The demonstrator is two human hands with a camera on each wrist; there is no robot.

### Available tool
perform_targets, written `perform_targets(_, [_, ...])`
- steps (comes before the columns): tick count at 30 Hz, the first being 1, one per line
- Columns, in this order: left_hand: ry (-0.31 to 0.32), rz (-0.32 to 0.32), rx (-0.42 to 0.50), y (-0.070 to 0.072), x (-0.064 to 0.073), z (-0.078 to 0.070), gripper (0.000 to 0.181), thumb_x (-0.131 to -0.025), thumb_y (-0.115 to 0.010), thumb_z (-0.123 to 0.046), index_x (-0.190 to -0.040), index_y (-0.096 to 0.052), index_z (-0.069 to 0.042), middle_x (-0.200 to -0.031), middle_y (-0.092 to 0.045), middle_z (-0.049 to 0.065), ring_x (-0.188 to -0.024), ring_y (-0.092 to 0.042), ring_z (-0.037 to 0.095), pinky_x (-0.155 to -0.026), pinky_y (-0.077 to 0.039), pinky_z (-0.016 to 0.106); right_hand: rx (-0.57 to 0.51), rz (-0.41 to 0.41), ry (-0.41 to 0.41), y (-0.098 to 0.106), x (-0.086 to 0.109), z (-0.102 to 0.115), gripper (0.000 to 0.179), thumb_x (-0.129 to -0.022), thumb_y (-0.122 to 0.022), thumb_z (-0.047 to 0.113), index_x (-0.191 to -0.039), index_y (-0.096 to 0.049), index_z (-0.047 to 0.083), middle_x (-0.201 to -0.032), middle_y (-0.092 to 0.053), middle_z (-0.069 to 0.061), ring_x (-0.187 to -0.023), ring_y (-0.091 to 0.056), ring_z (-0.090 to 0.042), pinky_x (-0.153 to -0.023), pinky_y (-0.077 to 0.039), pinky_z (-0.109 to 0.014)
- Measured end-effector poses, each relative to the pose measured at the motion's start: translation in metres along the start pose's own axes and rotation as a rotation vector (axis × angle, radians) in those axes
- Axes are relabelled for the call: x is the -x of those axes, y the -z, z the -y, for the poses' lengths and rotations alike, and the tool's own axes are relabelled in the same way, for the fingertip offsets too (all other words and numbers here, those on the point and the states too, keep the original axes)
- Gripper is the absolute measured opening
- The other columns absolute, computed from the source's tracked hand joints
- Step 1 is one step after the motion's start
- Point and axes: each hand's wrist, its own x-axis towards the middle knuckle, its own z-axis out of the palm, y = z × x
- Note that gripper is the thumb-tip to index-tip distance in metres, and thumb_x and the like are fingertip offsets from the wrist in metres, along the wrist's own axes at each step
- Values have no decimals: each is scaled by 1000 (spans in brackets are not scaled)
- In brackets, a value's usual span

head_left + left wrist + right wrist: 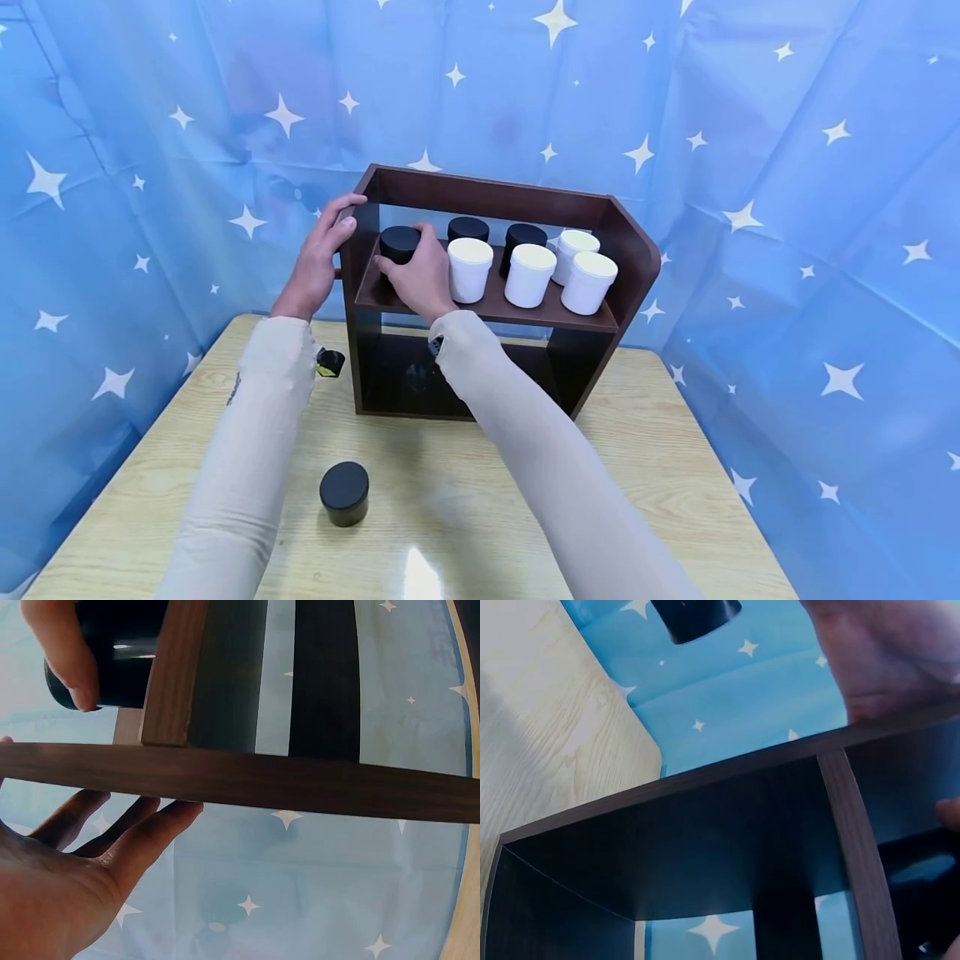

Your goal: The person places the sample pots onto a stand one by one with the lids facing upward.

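My right hand [424, 277] holds a black lidded jar [398, 242] between thumb and fingers, at the left end of the upper shelf of a dark brown two-tier rack [487, 190]. In the left wrist view this glossy black jar [124, 656] stands inside the side panel [300, 780], with a finger against it. My left hand [318, 257] rests its fairly straight fingertips on the outer face of the rack's left side. From the right wrist view, only part of the left hand [889, 656] shows beyond that panel.
Several white jars [470, 271] and two more black jars [468, 228] stand on the upper shelf. Another black jar [344, 493] stands on the wooden table [397, 533] in front of the rack. A blue star-patterned curtain [495, 100] hangs behind and at both sides.
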Motion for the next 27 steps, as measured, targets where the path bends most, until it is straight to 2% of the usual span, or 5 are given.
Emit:
perform_targets(7, [-4,-9,-4,0,1,2,42,-105,-34,-47,-145,-42,-43,-164,-25,0,-141,-35,39,-106,-32,76,9,-8,-20,-8,-7,0,76,-91,-74,33,-151,-32,9,-144,-53,-12,-128,-58,-24,-109,-49,-39])
perform_targets(17, [6,-24,-4,-2,3,2,45,-104,-34,-50,-146,-42,-40,-164,-26,-3,-140,-34,35,-106,-32,75,77,13,-121,-10,-22,9,77,-91,-74,33,-151,-29,13,-145,-51,-12,-130,-55,-24,-112,-46,-40])
perform_targets(27, [3,-15,9,-3,0,0,42,-103,-35,-49,-144,-44,-43,-163,-28,-4,-140,-34,35,-106,-33,75,106,0,-139,-13,-31,11,78,-93,-72,33,-153,-27,11,-148,-47,-12,-133,-51,-24,-113,-45,-40])
